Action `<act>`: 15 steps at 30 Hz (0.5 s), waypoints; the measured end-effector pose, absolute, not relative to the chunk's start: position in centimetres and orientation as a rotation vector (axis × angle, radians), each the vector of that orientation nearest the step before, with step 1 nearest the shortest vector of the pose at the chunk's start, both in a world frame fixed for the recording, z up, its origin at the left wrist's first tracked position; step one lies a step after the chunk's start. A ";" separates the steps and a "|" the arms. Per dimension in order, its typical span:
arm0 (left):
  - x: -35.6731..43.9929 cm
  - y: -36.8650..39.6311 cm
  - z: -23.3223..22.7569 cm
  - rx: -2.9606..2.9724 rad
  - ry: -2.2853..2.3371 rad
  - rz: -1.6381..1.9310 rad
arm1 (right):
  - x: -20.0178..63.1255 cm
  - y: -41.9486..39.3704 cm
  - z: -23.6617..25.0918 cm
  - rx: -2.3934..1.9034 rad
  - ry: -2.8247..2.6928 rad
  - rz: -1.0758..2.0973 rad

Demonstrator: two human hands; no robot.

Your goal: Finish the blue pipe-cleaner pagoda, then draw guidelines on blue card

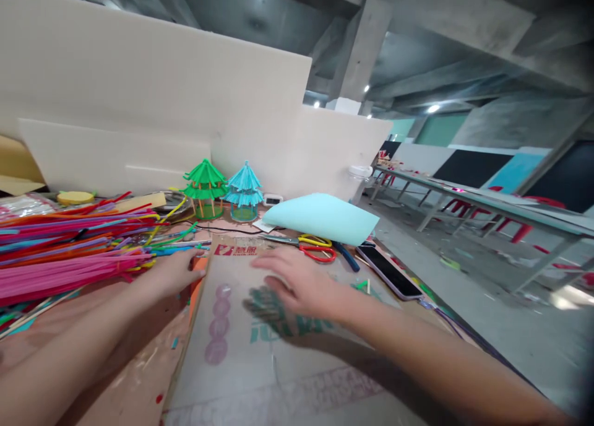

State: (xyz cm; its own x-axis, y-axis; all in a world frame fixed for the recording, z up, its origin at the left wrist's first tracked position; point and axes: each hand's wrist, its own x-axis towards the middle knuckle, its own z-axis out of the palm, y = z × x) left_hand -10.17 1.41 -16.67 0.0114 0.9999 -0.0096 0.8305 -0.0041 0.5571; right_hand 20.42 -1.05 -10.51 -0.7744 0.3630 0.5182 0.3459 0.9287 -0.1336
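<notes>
My right hand [301,283] hovers over the flat cardboard sheet [241,376], fingers loosely apart and holding nothing. Its shadow falls on the printed surface below. At the cardboard's left edge, my left hand [169,274] has its thumb and a finger apart beside a strip of orange material [198,280]; whether it touches the strip I cannot tell. Small bits of green and pale stick [364,285] lie on the cardboard, right of my right hand. Just beyond the cardboard are orange-handled scissors [320,252] and a second tool with yellow handles [313,240], partly overlapped.
Bundles of coloured pipe cleaners [69,277] cover the left side. Behind stand a green pagoda model [206,191] and a blue pagoda model [244,194]. A light blue sheet [325,217], a dark-handled tool [347,257] and a phone [390,271] lie right. White boards [153,85] wall the back.
</notes>
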 end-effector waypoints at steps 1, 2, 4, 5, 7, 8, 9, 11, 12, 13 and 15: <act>-10.1 1.4 -16.6 1.848 1.862 0.548 | 19.2 -1.8 -10.9 -0.380 -2.625 0.062; -10.0 1.4 -16.5 1.805 1.852 0.533 | 17.7 -2.5 -11.4 -0.258 -2.693 0.072; -10.0 1.3 -16.1 1.719 1.837 0.504 | 14.8 -3.3 -12.3 0.030 -2.815 0.092; -10.1 1.2 -15.9 1.678 1.829 0.494 | 13.5 -3.5 -12.8 0.125 -2.849 0.104; -10.3 1.0 -15.3 1.596 1.810 0.471 | 11.4 -3.6 -13.8 0.243 -2.909 0.132; -10.5 0.8 -15.0 1.557 1.794 0.453 | 10.6 -3.5 -14.3 0.248 -2.919 0.140; -10.6 0.6 -14.7 1.519 1.779 0.432 | 10.1 -3.4 -14.6 0.233 -2.918 0.147; -10.6 0.3 -14.3 1.462 1.750 0.394 | 9.6 -3.3 -14.9 0.187 -2.876 0.175; -10.6 0.2 -14.2 1.444 1.742 0.384 | 9.6 -3.2 -14.8 0.179 -2.844 0.212; -10.5 0.1 -14.3 1.436 1.738 0.388 | 9.6 -3.3 -14.5 0.181 -2.810 0.270; -9.9 -0.1 -14.9 1.436 1.746 0.436 | 9.9 -3.5 -13.6 0.182 -2.730 0.416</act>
